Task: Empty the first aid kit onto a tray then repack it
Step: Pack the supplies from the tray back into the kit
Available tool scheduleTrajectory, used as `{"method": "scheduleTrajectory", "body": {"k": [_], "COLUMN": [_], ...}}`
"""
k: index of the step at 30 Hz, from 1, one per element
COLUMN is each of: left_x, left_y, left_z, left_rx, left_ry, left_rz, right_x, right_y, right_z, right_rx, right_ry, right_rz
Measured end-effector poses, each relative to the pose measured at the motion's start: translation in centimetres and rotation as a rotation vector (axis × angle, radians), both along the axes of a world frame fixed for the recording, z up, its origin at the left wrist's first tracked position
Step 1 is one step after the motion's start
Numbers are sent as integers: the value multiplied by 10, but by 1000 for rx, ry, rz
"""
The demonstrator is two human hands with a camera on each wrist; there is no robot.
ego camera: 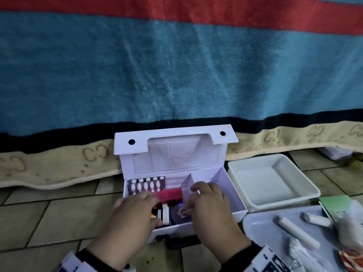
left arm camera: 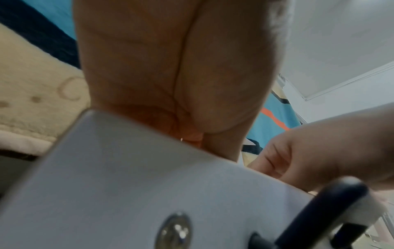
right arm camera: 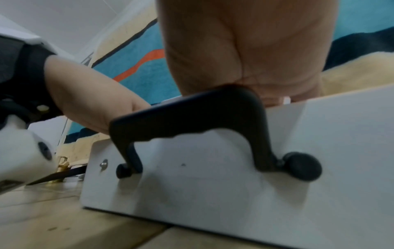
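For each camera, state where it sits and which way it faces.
Head: above, looking forward and down at the open first aid kit, both hands inside; left hand, right hand.
Left wrist: low by the kit's front wall, looking up along the left palm.
Right wrist: near floor level, facing the kit's black handle and the right palm.
Both wrist views share the handle and the other hand.

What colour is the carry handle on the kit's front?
Black handle, clearest in the right wrist view.
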State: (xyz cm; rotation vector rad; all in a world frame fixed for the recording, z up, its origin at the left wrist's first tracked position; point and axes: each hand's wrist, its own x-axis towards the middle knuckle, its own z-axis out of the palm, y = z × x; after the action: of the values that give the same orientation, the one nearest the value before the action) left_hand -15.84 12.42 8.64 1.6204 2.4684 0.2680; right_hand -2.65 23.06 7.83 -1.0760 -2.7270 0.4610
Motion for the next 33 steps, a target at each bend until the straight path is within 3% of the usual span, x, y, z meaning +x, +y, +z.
{"method": "scheduleTrajectory", "body": {"k": [3,8,18,33], "left_x": [3,3,3,4], "left_y": [0,0,2,2], "left_z": [-3,-3,-2,3], "left_rx": [-2,2,-33,-49], "left_ry": [4,15,54,54], "left_rz": [12,8,11,11], "right_x": [-2,-2,-8,-7], "right_y": [5,11,12,19], "right_z": [-2,0,-1,-1], "right_rx": [-62,-144,-67,-194], "right_ry": [-103,-94,-106,-99], "right_rz": [3,-15,28,6]}}
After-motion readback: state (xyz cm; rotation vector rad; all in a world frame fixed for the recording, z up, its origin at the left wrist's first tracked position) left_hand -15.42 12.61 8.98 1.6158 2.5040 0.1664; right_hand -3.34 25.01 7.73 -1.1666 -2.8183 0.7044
